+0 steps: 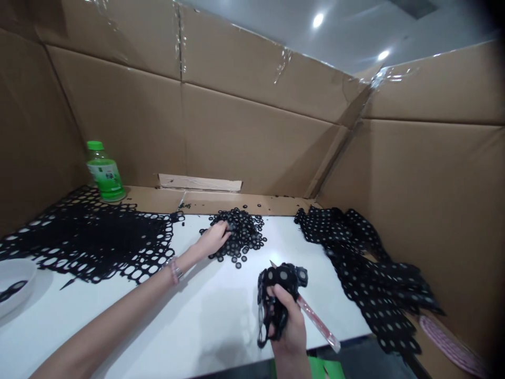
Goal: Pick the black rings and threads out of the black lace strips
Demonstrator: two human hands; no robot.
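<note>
Black lace (282, 295) and a knife (317, 322) sit in the closed grip of your right hand (287, 321). Your left hand (213, 238) touches the ring pile (242, 237); you can't tell its grip.

On the counter (213, 321), a heap of small punched rings (242, 234) sits mid-way along, under the left hand (213, 239). In front of it, the right hand (288, 321) holds a perforated scrap (282, 276). A perforated sheet (90, 237) and a bowl (13, 284) lie to the left, a perforated strip (366, 273) to the right. Behind, a plastic bottle (104, 172) stands on a cardboard ledge (213, 202).
</note>
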